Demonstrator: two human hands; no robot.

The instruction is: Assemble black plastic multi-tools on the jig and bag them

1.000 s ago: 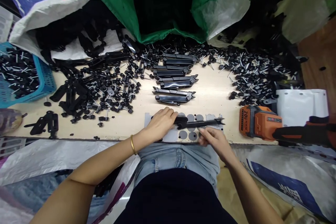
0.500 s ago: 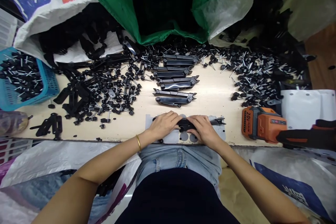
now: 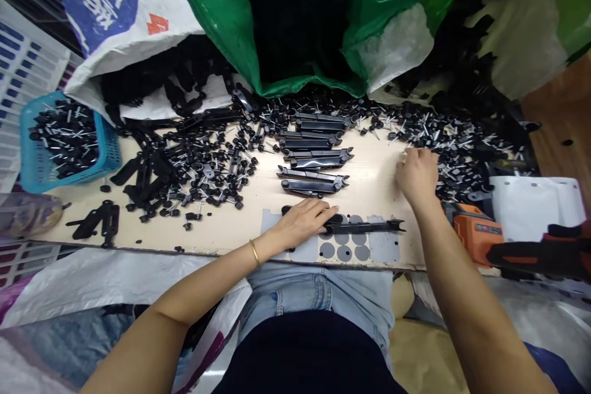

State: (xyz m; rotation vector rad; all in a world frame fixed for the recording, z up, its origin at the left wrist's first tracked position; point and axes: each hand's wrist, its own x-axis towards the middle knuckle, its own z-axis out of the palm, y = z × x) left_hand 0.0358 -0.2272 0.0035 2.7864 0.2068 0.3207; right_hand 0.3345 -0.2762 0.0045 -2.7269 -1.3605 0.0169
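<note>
My left hand (image 3: 302,223) lies closed over the left end of a long black plastic arm (image 3: 369,227) with a forked right end. That arm rests on a grey sheet with round spots (image 3: 384,247) at the bench's front edge. My right hand (image 3: 418,178) is bent downward at the left edge of a heap of black-headed screws (image 3: 455,126); its fingers are curled, and whatever they pinch is hidden. Several finished-looking black folding arms (image 3: 315,186) lie stacked in a row behind my left hand.
A second heap of black-headed screws (image 3: 226,172) and loose black plates (image 3: 148,169) lies left. A blue basket (image 3: 108,148) holds more screws. An orange battery tool (image 3: 478,234) lies right, beside a white pouch (image 3: 535,206). A green bag (image 3: 217,18) stands behind.
My right hand has let go of the black plastic arm and moved right and away from me to the screw heap. My left hand stays on the arm. The view has shifted slightly.
</note>
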